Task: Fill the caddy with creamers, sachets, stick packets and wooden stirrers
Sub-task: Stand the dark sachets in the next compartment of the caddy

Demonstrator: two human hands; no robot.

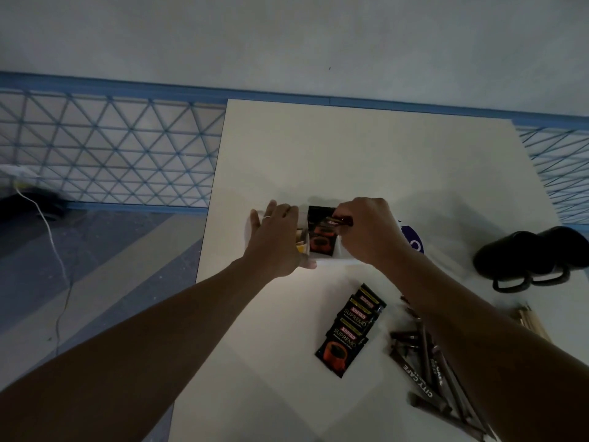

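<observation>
The white table [287, 314] is carrying everything, with the white caddy [333, 260] sitting mid-table, mostly under the hands. The left hand [274, 240] is lying flat-fingered across the caddy's left side, steadying it. The right hand [366, 231] is pinching a dark packet [342, 221] over the middle compartment, where a sachet [322, 242] is standing. Light, slick and floppy, these packets are probably handling best pinched by a top edge.

Glossy foil sachets [349, 333], matt table [366, 161]
</observation>
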